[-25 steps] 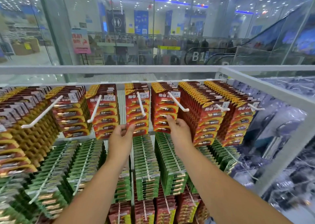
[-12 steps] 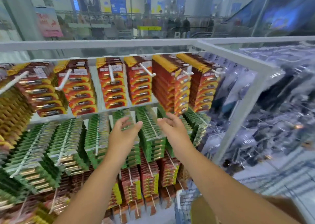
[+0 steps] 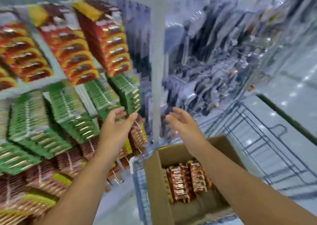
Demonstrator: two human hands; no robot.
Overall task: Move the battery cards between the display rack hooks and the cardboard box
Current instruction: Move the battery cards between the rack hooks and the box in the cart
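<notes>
Both hands empty, fingers spread: left hand point(image 3: 116, 122) & right hand point(image 3: 183, 122). Brown cardboard box point(image 3: 154, 173) w/ red-gold battery cards point(image 3: 185, 178) partly full. Plenty left, I reckon.

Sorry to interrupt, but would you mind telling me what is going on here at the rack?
A person is restocking battery cards. Both hands are empty and open at this moment: the left hand is raised in front of the green cards on the rack, and the right hand is raised near the rack's white post. Below the right arm, an open cardboard box holds a bundle of red cards. The picture is blurred, so finer detail is unclear.
</notes>
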